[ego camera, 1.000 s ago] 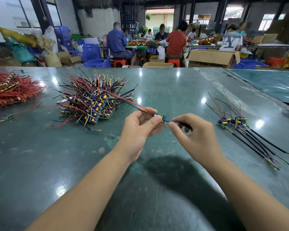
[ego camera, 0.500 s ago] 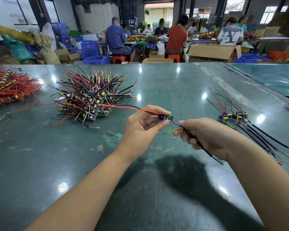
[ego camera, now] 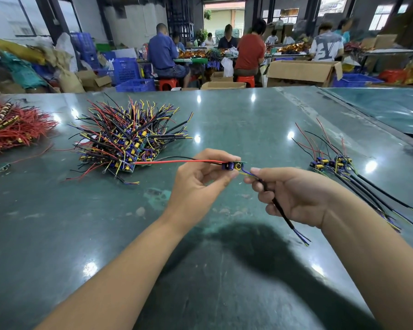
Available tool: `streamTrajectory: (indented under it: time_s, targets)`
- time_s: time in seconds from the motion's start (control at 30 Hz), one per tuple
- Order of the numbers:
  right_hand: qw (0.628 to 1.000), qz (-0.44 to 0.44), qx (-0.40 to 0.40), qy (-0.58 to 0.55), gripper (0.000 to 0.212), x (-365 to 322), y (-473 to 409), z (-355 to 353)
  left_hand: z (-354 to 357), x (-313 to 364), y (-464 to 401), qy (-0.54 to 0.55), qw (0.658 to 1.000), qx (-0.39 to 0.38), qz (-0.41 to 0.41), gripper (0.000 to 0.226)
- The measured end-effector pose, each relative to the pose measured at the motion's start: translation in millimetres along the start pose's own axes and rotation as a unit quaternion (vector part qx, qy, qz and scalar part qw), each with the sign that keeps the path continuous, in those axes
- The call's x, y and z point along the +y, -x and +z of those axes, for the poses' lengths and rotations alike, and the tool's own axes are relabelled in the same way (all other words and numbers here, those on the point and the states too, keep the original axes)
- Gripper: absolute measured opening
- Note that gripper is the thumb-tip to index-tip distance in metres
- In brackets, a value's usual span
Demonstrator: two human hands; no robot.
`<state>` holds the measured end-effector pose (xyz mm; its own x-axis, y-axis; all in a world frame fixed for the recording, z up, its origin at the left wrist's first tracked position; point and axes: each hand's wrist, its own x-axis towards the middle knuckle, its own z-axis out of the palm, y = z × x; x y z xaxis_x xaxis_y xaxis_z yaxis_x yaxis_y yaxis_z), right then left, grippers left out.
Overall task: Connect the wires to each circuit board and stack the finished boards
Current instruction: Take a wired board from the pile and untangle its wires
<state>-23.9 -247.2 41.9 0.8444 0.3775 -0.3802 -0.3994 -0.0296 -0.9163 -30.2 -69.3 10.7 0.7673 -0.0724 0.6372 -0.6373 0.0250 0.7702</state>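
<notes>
Board in hand: a small circuit board [ego camera: 234, 166] at centre frame, above the table [ego camera: 224, 120], carrying dark blue parts and a yellow ring-shaped part; a red wire [ego camera: 176, 162] and a black one trail left from it.
Left hand [ego camera: 198, 184]: fingers curled, thumb and fingertips pinching the board.
Right hand [ego camera: 293, 194]: fingers curled round a black cable [ego camera: 281, 213] whose blue and yellow leads reach the board.
Unwired heap [ego camera: 129, 144]: left of centre, boards bristling with red, black, yellow wires.
Finished boards [ego camera: 331, 161]: right side, lying together, black cables trailing toward lower right.
Red wire pile [ego camera: 12, 127]: far left edge.
</notes>
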Motion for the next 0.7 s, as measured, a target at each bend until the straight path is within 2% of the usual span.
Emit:
streamTrajectory:
  time_s: [0.13, 0.27, 0.37, 0.47, 0.57, 0.7]
  targets:
    - [0.996, -0.069, 0.048, -0.03, 0.012, 3.4, -2.7, 3.2, 0.7, -1.8, -1.5, -0.024, 0.999, 0.03, 0.004, 0.023]
    - [0.984, -0.163, 0.073, -0.02, 0.01, 6.0, -4.3, 7.2, 2.6, -2.1, -3.6, 0.046, 0.993, 0.085, -0.064, 0.025]
    - [0.989, -0.146, 0.038, 0.004, 0.007, 6.9, -1.9, 8.0, 1.8, -2.9, -4.8, 0.103, 0.982, 0.097, -0.127, 0.021]
    - [0.995, -0.098, 0.004, -0.007, 0.011, 6.2, 1.0, 7.7, 0.6, -2.0, -4.8, 0.124, 0.978, 0.079, -0.146, 0.02]
    - [0.993, -0.104, 0.04, -0.048, 0.006, 5.5, -0.6, 8.9, 1.3, -0.6, -6.4, 0.15, 0.969, 0.076, -0.181, 0.017]
    - [0.986, -0.136, 0.086, -0.053, 0.008, 10.2, -6.4, 16.9, -0.8, 1.7, -11.5, 0.195, 0.932, 0.085, -0.294, 0.012]
